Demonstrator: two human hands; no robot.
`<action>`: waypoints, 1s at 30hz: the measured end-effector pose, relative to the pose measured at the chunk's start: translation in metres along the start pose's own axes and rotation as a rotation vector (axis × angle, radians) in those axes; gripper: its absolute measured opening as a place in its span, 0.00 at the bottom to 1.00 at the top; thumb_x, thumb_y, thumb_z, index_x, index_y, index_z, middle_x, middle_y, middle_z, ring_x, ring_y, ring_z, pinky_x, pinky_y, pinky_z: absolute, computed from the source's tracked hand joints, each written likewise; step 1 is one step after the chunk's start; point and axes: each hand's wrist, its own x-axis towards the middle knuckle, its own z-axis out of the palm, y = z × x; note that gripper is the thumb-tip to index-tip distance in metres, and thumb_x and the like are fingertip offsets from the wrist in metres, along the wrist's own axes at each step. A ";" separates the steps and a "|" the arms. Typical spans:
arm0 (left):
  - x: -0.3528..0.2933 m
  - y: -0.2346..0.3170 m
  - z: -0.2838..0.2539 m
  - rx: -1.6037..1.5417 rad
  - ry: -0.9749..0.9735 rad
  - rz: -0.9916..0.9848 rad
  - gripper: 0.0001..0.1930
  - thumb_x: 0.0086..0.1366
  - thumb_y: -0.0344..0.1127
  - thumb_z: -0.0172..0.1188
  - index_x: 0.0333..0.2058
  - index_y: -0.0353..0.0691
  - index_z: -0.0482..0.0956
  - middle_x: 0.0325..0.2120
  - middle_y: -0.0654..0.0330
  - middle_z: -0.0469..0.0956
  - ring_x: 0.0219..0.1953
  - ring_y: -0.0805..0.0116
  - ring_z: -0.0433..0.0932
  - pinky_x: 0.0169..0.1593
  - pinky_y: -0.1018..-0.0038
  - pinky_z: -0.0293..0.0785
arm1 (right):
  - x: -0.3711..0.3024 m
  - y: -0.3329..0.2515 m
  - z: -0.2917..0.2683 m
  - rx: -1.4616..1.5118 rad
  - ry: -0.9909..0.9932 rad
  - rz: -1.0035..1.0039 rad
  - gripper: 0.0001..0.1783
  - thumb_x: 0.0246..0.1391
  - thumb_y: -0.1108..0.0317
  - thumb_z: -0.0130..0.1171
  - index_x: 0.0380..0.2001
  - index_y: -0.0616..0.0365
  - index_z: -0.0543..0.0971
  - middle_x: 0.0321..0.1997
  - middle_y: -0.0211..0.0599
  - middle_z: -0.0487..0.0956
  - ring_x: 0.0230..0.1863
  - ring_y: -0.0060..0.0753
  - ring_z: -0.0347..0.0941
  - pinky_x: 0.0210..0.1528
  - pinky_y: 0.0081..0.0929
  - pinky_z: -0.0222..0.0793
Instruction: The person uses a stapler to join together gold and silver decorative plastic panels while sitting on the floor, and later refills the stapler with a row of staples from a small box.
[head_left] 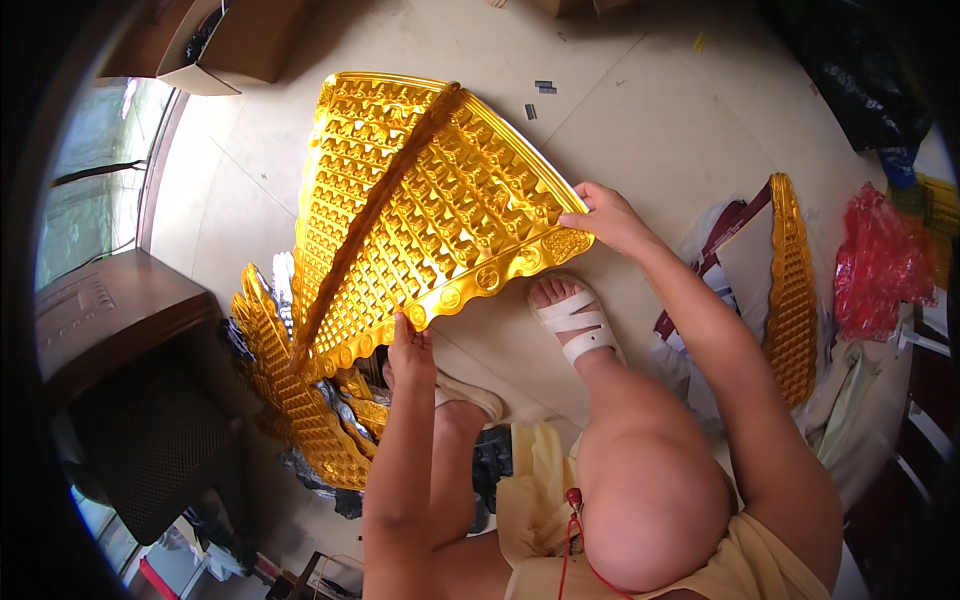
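Note:
A large gold embossed foil sheet (pixel 470 190), shaped like a wide fan with scalloped edges and a raised dark seam down its middle, is held up in front of me. My right hand (pixel 610 218) pinches its right corner, thumb on the embossed face. Lower down, my left hand (pixel 411 352) grips the scalloped near edge, its fingertips partly hidden. Beyond the sheet's lower left side, more gold embossed pieces (pixel 330 440) lie in a heap by my left foot. Another gold piece (pixel 790 290) stands at the right, against a white and maroon bag (pixel 735 240).
Small grey metal strips (pixel 545 87) lie on the pale tiled floor. Cardboard boxes (pixel 240 45) sit at the far left, above a brown wooden cabinet (pixel 120 305) and a dark chair (pixel 150 450). Red plastic wrap (pixel 880 265) and black bags (pixel 850 80) occupy the right side.

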 end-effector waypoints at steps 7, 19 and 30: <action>-0.015 -0.058 0.050 -0.256 -0.094 -0.187 0.13 0.61 0.48 0.60 0.34 0.45 0.77 0.26 0.70 0.78 0.30 0.74 0.74 0.39 0.77 0.69 | 0.007 0.027 0.003 0.065 0.039 0.073 0.12 0.47 0.70 0.65 0.31 0.64 0.74 0.27 0.33 0.77 0.28 0.20 0.71 0.31 0.20 0.67; -0.052 -0.115 0.142 -0.134 -0.284 -0.281 0.09 0.61 0.34 0.61 0.39 0.41 0.75 0.34 0.65 0.79 0.34 0.76 0.78 0.39 0.80 0.76 | 0.006 0.014 0.009 0.048 0.028 0.075 0.12 0.50 0.68 0.63 0.32 0.64 0.74 0.30 0.35 0.79 0.30 0.20 0.73 0.31 0.19 0.69; -0.051 -0.117 0.143 -0.124 -0.254 -0.238 0.09 0.60 0.33 0.61 0.38 0.40 0.75 0.32 0.65 0.79 0.32 0.76 0.78 0.36 0.83 0.78 | -0.015 0.013 0.002 0.115 -0.089 0.186 0.11 0.54 0.66 0.59 0.38 0.60 0.73 0.30 0.27 0.77 0.29 0.15 0.70 0.30 0.14 0.66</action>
